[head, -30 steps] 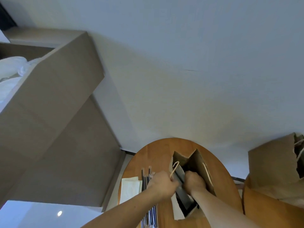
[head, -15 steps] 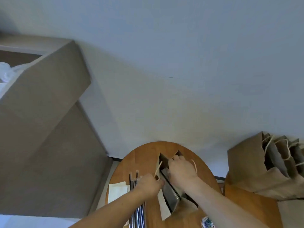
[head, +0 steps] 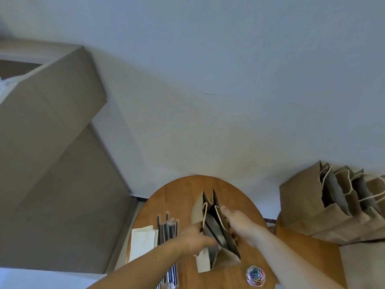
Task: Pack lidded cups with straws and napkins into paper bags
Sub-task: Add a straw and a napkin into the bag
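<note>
A brown paper bag [head: 226, 250] with rope handles stands on the round wooden table [head: 183, 195], its mouth pressed nearly flat. My left hand [head: 192, 239] grips the bag's left side near the rim. My right hand [head: 236, 221] presses against the bag's right wall with fingers extended along the top edge. Wrapped dark straws [head: 167, 229] lie in a bundle left of the bag. A stack of cream napkins [head: 142, 241] lies further left. What is inside the bag is hidden.
Several brown paper bags [head: 333, 207] stand in a row on a second wooden surface [head: 308, 251] at right. A clear tub of coloured paper clips [head: 255, 276] sits near the table's front. A grey cabinet [head: 48, 163] rises at left, a white wall behind.
The bag's mouth has been squeezed from open to nearly flat. My right hand came out of the bag and now lies along its right wall; the view swung right, showing more bags.
</note>
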`<state>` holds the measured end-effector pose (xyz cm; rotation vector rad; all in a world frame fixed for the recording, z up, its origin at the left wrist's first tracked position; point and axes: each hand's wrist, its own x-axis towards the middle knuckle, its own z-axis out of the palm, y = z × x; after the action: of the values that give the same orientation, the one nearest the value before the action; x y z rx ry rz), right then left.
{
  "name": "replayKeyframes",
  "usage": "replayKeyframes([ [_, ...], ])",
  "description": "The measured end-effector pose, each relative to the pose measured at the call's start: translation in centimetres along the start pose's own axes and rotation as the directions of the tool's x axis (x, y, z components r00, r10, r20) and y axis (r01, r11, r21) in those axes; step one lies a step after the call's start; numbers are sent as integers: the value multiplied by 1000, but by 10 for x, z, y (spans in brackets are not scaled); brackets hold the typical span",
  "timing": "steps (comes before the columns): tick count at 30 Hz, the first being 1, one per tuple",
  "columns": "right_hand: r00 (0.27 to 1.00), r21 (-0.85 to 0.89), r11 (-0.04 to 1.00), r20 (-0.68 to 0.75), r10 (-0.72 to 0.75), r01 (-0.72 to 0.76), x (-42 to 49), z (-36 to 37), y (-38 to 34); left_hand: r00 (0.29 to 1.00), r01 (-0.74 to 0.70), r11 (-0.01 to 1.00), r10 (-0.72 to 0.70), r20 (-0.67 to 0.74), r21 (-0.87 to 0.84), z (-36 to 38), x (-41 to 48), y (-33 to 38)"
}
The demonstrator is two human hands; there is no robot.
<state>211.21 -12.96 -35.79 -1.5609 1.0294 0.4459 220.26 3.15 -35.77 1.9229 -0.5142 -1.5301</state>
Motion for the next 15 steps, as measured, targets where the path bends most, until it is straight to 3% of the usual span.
replayKeyframes([
  [5, 996, 110, 990, 16, -92, 90, -7, 22, -8, 990, -100, 995, 98, -105, -18, 26, 14, 4],
  [8, 992, 138, 983, 13, -128, 125, -10, 25, -6, 954, -32, 997, 52, -294, 74, 36, 23, 9],
  [11, 985, 154, 975, 40, -169, 161, -13, 17, 2, 919, 50, 968, 52, -391, 246, 39, 28, 13],
  [13, 955, 5, 956, -19, -295, 295, -10, 6, 7, 907, 77, 947, 62, -416, 311, 34, 28, 19],
  [15, 877, -363, 848, -141, -460, 386, -4, -10, 12, 900, 88, 923, 88, -426, 376, 24, 30, 24],
])
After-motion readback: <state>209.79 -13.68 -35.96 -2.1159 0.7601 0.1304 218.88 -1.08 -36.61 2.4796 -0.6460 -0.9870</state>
